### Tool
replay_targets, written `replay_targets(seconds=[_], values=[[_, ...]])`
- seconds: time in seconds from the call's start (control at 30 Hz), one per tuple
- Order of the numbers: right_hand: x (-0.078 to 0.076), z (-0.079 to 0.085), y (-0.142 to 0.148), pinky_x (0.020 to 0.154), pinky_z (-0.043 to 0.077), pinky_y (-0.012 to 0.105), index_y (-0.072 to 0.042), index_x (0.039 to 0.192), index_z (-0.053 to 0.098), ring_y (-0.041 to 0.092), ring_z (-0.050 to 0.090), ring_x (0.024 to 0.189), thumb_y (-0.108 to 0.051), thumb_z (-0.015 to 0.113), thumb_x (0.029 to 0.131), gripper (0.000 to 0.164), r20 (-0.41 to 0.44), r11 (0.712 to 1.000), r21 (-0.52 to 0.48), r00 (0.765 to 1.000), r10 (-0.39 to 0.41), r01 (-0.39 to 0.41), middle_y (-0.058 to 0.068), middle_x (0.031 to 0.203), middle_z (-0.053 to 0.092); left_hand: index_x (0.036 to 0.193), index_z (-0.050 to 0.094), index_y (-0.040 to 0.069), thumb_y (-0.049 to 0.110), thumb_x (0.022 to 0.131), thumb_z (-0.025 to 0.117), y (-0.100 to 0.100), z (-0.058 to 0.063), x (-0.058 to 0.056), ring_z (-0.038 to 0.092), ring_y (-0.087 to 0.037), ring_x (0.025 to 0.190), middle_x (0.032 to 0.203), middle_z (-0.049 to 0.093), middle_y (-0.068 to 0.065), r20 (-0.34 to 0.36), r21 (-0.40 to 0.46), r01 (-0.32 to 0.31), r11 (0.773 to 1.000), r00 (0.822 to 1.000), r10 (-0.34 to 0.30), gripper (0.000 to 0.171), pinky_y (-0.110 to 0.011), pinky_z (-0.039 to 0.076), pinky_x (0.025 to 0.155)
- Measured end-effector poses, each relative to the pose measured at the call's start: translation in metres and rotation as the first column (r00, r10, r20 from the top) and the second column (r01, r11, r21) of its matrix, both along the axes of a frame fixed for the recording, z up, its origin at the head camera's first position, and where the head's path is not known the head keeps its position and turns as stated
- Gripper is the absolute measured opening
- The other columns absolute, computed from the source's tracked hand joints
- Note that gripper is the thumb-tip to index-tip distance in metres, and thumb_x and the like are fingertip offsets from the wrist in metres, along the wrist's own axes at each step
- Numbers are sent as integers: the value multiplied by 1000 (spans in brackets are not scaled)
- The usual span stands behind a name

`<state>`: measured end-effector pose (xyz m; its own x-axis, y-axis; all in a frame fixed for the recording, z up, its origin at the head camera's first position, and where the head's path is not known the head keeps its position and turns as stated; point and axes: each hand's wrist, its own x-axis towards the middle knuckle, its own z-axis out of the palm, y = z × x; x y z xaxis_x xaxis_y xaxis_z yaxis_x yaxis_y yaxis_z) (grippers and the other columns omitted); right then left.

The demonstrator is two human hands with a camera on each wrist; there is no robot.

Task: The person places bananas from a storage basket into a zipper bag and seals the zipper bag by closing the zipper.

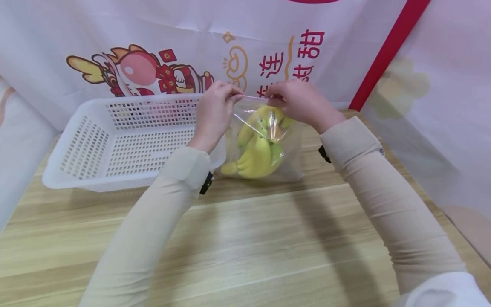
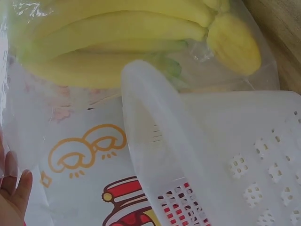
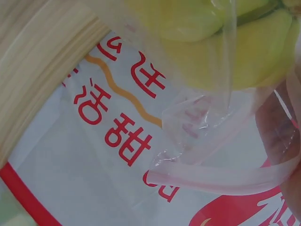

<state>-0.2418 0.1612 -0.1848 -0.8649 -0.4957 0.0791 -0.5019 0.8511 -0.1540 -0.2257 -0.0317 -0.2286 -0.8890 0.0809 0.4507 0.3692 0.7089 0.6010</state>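
A clear zip bag point(image 1: 293, 164) stands upright on the table with yellow bananas point(image 1: 255, 155) inside. Along its top runs a pale pink closure strip, also seen in the right wrist view. My left hand point(image 1: 216, 113) pinches the strip's left end between thumb and fingers. Close by on the right, my right hand point(image 1: 301, 102) pinches the same strip, its fingers curled. In the left wrist view the bananas point(image 2: 117, 28) show through the film beside a smaller yellow fruit-like piece point(image 2: 233, 44). Whether the strip is pressed together is hard to tell.
A white perforated plastic basket point(image 1: 76, 183) stands left of the bag, its right end next to it. The wooden table point(image 1: 245, 251) extends toward me. Behind hangs a white cloth point(image 1: 161, 25) with cartoon figures and red characters, plus a red stripe at right.
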Motion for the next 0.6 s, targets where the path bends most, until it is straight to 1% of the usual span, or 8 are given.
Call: replay_targets(seconds=[0.17, 0.43, 0.5, 0.6], values=[[0, 1, -1, 97, 48, 45, -6, 113, 69, 30, 62, 103, -13, 57, 95, 23, -30, 1000, 18, 999, 16, -16, 12, 113, 69, 106, 70, 8, 24, 92, 60, -3, 1, -1, 63, -21, 97, 107, 66, -8, 3, -13, 10, 1000, 1000, -10, 23, -29, 52, 88], [1, -4, 0, 97, 48, 45, -4, 115, 69, 32, 62, 104, -12, 59, 94, 25, -75, 1000, 16, 997, 16, -15, 15, 111, 70, 105, 70, 8, 24, 92, 60, -5, 3, -2, 62, -22, 102, 109, 68, -8, 26, -47, 8, 999, 1000, -7, 24, -30, 51, 92], [0, -6, 1, 96, 49, 46, -4, 115, 68, 32, 62, 104, -12, 57, 94, 25, -75, 1000, 22, 997, 14, -13, 15, 112, 69, 105, 71, 8, 25, 92, 60, -5, 2, -2, 63, -22, 102, 110, 68, -8, 21, -54, 7, 999, 1000, -6, 24, -30, 51, 92], [0, -9, 2, 94, 49, 46, -3, 118, 63, 32, 61, 104, -16, 52, 98, 26, -28, 999, 37, 999, 18, -17, 16, 114, 65, 105, 70, 8, 25, 92, 61, -5, 2, -1, 63, -21, 102, 110, 68, -7, 16, -54, 6, 999, 1000, -5, 24, -30, 52, 90]])
